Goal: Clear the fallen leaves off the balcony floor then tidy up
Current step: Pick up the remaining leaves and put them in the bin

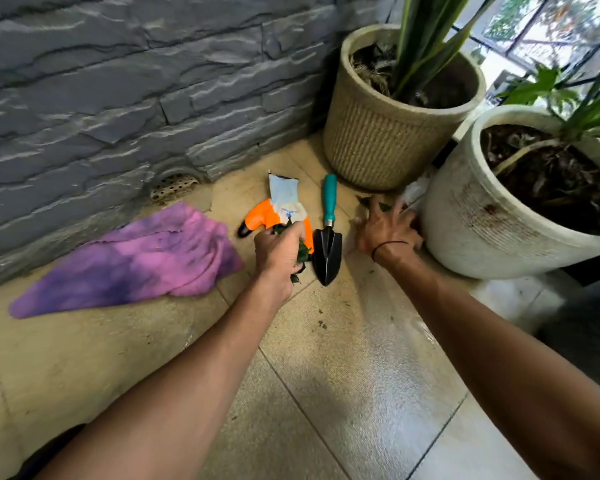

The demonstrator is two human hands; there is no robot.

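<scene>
The left hand (280,252) is clutching a bunch of leaves (302,252) at the scene's center, while the right hand (387,226) is spreading its fingers over more leaves (378,204) at two o'clock. One trowel (327,237) is lying between the hands, one glove (278,211) at twelve, one cloth (136,261) at nine, two pots (388,133) (492,216) at two.

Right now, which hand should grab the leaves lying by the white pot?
Right. The right hand is spread over the leaves beside the white pot. The left hand already grips a bunch.

Left hand (278,251) grips green leaves (302,252); right hand (385,230) spreads over leaves beside the white pot (465,216).
</scene>
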